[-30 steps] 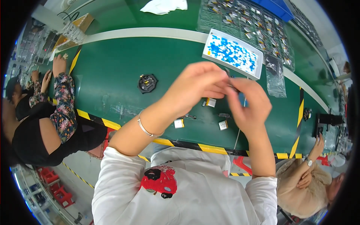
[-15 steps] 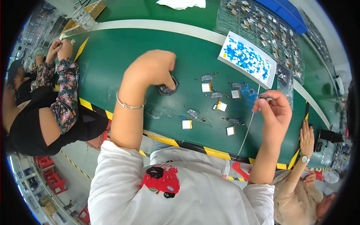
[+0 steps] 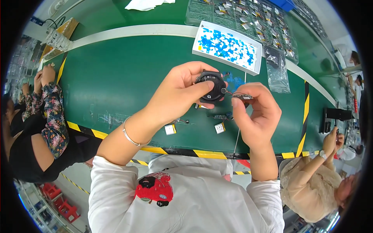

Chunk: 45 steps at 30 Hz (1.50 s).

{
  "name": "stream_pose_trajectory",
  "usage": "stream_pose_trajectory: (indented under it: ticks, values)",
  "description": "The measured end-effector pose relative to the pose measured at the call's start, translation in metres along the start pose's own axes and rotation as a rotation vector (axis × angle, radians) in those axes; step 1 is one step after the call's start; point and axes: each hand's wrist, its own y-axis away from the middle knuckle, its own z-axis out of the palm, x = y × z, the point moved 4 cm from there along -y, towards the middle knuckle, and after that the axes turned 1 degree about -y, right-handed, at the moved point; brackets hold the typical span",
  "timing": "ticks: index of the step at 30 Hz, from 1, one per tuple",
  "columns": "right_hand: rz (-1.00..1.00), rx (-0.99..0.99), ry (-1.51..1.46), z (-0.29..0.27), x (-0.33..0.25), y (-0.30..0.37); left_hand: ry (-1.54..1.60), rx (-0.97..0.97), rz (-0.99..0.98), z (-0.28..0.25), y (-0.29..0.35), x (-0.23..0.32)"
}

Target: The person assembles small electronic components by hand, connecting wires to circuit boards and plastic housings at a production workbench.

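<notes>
My left hand (image 3: pixel 180 89) holds a round black watch case (image 3: pixel 218 82) with its open inner side up, the thumb pressed into it. Close on its right, my right hand (image 3: pixel 258 116) pinches a small circuit board (image 3: pixel 244 97) between thumb and fingers. Thin wires run from that board toward a small round part at the case's edge. Below the hands lie a silver battery (image 3: pixel 170 129) and a second battery (image 3: pixel 220 128), with a loose circuit board (image 3: pixel 220 117) beside the latter. My hands and the case cover other pieces behind them.
Beyond my hands stands a white box (image 3: pixel 227 61) of small blue and white pieces. A clear plastic bag (image 3: pixel 279 75) lies right of it. Clear trays (image 3: pixel 248 21) of boards and batteries sit farther back. Co-workers sit left and right; a black device (image 3: pixel 338 113) stands far right.
My left hand has lifted the watch case off the table and brought it right, beside my right hand. The circuit board is now held at the case's edge. The view has shifted.
</notes>
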Motion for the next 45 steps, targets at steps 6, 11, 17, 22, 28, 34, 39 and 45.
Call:
stream_pose_trajectory:
  ticks: [6, 11, 17, 22, 28, 34, 39, 45]
  values:
    - [-0.093, 0.088, 0.066, 0.004, -0.001, -0.003, -0.019, 0.002, 0.066, 0.007, 0.006, 0.002]
    - [-0.114, 0.043, 0.124, 0.009, -0.004, -0.001, -0.011, -0.028, 0.054, 0.009, 0.010, 0.002]
    - [-0.299, 0.068, 0.265, 0.012, -0.009, -0.004, -0.028, -0.001, 0.085, 0.009, 0.012, 0.003]
    - [-0.294, 0.020, 0.255, 0.016, -0.011, -0.003, -0.068, -0.006, 0.075, 0.006, 0.011, 0.000]
    - [0.035, 0.036, -0.038, 0.017, 0.006, 0.001, -0.046, 0.013, 0.060, 0.003, 0.005, -0.007]
    - [0.326, -0.051, -0.538, 0.013, 0.018, -0.005, 0.102, 0.008, -0.082, 0.005, 0.004, -0.005]
    - [0.291, -0.076, -0.470, 0.016, 0.011, -0.004, 0.080, -0.036, -0.081, 0.006, 0.003, -0.006]
    - [0.293, -0.099, -0.453, 0.015, 0.009, -0.004, 0.104, -0.063, -0.100, 0.004, 0.002, -0.007]
